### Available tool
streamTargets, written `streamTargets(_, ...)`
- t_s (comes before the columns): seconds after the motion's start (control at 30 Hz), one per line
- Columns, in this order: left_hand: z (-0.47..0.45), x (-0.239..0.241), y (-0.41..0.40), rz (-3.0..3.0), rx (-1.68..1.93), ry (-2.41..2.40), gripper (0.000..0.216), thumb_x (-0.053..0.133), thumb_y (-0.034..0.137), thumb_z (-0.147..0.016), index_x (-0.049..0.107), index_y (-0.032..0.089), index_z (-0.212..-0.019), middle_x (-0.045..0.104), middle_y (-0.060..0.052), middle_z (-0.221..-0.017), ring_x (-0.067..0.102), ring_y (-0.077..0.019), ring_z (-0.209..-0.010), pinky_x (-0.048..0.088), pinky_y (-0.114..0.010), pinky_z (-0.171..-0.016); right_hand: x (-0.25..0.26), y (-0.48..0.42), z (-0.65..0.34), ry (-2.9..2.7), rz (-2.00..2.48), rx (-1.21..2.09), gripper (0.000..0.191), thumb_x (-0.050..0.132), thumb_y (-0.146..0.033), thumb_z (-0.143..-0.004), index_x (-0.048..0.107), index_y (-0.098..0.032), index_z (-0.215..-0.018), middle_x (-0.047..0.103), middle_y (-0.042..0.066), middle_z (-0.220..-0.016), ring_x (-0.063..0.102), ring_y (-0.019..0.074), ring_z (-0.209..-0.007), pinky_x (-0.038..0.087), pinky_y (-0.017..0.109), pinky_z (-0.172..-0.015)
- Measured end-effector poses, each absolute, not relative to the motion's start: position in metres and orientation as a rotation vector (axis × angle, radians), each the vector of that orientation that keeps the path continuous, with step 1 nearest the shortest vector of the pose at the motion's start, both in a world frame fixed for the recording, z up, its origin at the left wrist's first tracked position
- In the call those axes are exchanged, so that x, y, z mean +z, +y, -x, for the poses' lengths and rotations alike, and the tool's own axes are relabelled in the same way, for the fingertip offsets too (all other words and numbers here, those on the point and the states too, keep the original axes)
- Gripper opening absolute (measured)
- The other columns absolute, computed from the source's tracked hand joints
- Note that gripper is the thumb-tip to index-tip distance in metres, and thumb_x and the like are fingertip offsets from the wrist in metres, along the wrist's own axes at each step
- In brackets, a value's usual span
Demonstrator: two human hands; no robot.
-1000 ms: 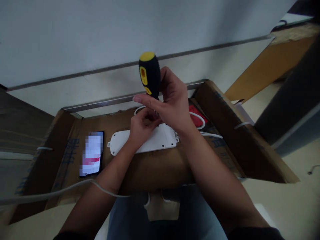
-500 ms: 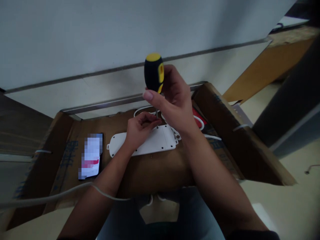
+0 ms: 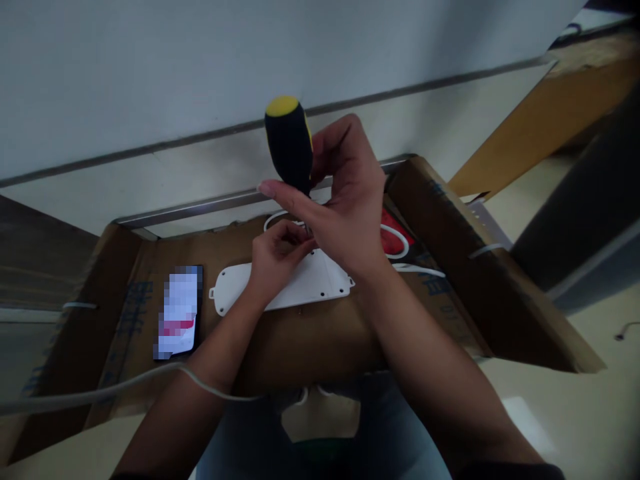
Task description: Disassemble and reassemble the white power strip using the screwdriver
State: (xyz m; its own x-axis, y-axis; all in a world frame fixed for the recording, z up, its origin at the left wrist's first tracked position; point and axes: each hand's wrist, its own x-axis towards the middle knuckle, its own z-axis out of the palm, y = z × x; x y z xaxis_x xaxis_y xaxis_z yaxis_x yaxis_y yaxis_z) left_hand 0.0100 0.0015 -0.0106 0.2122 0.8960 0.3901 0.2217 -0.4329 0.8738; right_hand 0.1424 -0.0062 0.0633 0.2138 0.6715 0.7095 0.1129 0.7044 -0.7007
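My right hand (image 3: 345, 200) is closed around a black and yellow screwdriver (image 3: 287, 143), its thumb and fingers low on the handle. The tool leans slightly, handle up, with its thin shaft pointing down. My left hand (image 3: 275, 260) pinches at the lower end of that shaft; whether its fingertips hold the shaft or a small screw is hidden. Under both hands lies a long white casing (image 3: 310, 283), which looks like a power strip turned face down, with small dark screw holes along its edges. The left wrist and palm cover part of it.
The casing lies on a cardboard sheet (image 3: 320, 340) with raised side flaps (image 3: 490, 267). Left of it is a phone (image 3: 177, 310) with its screen lit. A white cord (image 3: 400, 250) coils behind, near a red item (image 3: 393, 223). A pale cable (image 3: 125, 383) crosses the front left.
The screwdriver's handle has tilted left and turned, so its yellow side patch is mostly out of sight. My right hand has shifted slightly left with it. My left hand keeps its pinch.
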Motion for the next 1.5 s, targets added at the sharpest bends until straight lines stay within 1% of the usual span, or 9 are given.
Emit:
streamTargets(0.17, -0.012, -0.008, -0.002, -1.777, 1.232, 1.022, 0.024, 0.081, 0.033, -0.082, 0.064, 0.020, -0.070, 0.071, 0.000, -0.073, 0.065, -0.0149, -0.072, 0.055, -0.030, -0.073, 0.070, -0.010, -0.158, -1.551, 0.583, 0.547, 0.031, 0.070, -0.043, -0.096, 0.060, -0.025, -0.121, 0.068, 0.000, -0.117, 0.059, 0.0107, -0.093, 0.052, 0.031, -0.086)
streamTargets(0.33, -0.005, 0.000, -0.001, -1.852, 1.068, 1.037, 0.026, 0.078, 0.043, -0.087, 0.072, 0.018, -0.090, 0.078, -0.006, -0.090, 0.072, -0.0190, -0.086, 0.058, -0.032, -0.085, 0.069, -0.004, -0.172, -1.649, 0.584, 0.430, 0.028, 0.065, -0.046, -0.099, 0.068, -0.022, -0.113, 0.070, 0.000, -0.103, 0.062, 0.0108, -0.090, 0.053, 0.029, -0.084)
streamTargets(0.37, 0.002, 0.003, 0.000, -1.881, 0.944, 0.997, 0.032, 0.079, 0.045, -0.087, 0.074, 0.017, -0.102, 0.079, -0.008, -0.102, 0.074, -0.0218, -0.096, 0.058, -0.035, -0.092, 0.068, -0.003, -0.173, -1.636, 0.601, 0.423, 0.029, 0.066, -0.047, -0.099, 0.068, -0.022, -0.112, 0.071, 0.000, -0.102, 0.062, 0.0107, -0.089, 0.054, 0.029, -0.084)
streamTargets(0.43, 0.021, 0.010, 0.005, -1.958, 0.615, 0.896, 0.074, 0.093, 0.049, -0.071, 0.066, 0.019, -0.134, 0.074, -0.014, -0.132, 0.071, -0.0297, -0.121, 0.055, -0.044, -0.109, 0.068, -0.003, -0.174, -1.617, 0.628, 0.411, 0.027, 0.065, -0.048, -0.099, 0.069, -0.024, -0.111, 0.071, 0.000, -0.102, 0.063, 0.0108, -0.086, 0.055, 0.030, -0.084)
streamTargets(0.5, 0.042, 0.016, 0.010, -2.093, 0.268, 0.908, 0.104, 0.102, 0.051, -0.055, 0.060, 0.022, -0.146, 0.064, -0.016, -0.149, 0.060, -0.0368, -0.138, 0.044, -0.052, -0.122, 0.067, -0.003, -0.173, -1.611, 0.627, 0.388, 0.025, 0.067, -0.047, -0.098, 0.070, -0.025, -0.109, 0.072, -0.001, -0.101, 0.063, 0.0106, -0.084, 0.055, 0.030, -0.082)
streamTargets(0.87, 0.059, 0.019, 0.013, -2.287, -0.027, 1.030, 0.096, 0.094, 0.062, -0.063, 0.060, 0.021, -0.143, 0.061, -0.014, -0.145, 0.054, -0.0379, -0.140, 0.043, -0.049, -0.120, 0.062, -0.006, -0.154, -1.488, 0.695, 0.168, 0.025, 0.069, -0.046, -0.097, 0.062, -0.022, -0.098, 0.068, -0.001, -0.092, 0.059, 0.0087, -0.076, 0.049, 0.029, -0.069)
streamTargets(1.13, 0.059, 0.019, 0.014, -2.321, -0.015, 1.008, 0.094, 0.091, 0.067, -0.064, 0.060, 0.021, -0.140, 0.064, -0.014, -0.141, 0.056, -0.0381, -0.136, 0.046, -0.048, -0.117, 0.063, -0.002, -0.150, -1.251, 0.751, 0.015, 0.046, 0.082, -0.048, -0.086, 0.043, -0.022, -0.084, 0.049, -0.003, -0.079, 0.046, 0.0056, -0.067, 0.040, 0.025, -0.057)
streamTargets(1.37, 0.053, 0.022, 0.013, -2.332, -0.081, 1.000, 0.093, 0.088, 0.065, -0.068, 0.057, 0.019, -0.143, 0.060, -0.015, -0.146, 0.051, -0.0379, -0.142, 0.041, -0.048, -0.122, 0.055, 0.003, -0.157, -1.557, 0.844, 0.091, 0.049, 0.067, -0.045, -0.095, 0.038, -0.038, -0.134, 0.064, -0.001, -0.131, 0.060, 0.0134, -0.088, 0.057, 0.032, -0.076)
streamTargets(1.5, 0.065, 0.031, 0.009, -2.373, -0.115, 1.008, 0.100, 0.088, 0.064, -0.069, 0.051, 0.021, -0.150, 0.054, -0.016, -0.156, 0.046, -0.0389, -0.148, 0.037, -0.050, -0.126, 0.053, 0.005, -0.154, -1.576, 0.801, 0.103, 0.049, 0.052, -0.043, -0.102, 0.031, -0.041, -0.147, 0.042, -0.004, -0.165, 0.063, 0.0159, -0.123, 0.064, 0.033, -0.098)
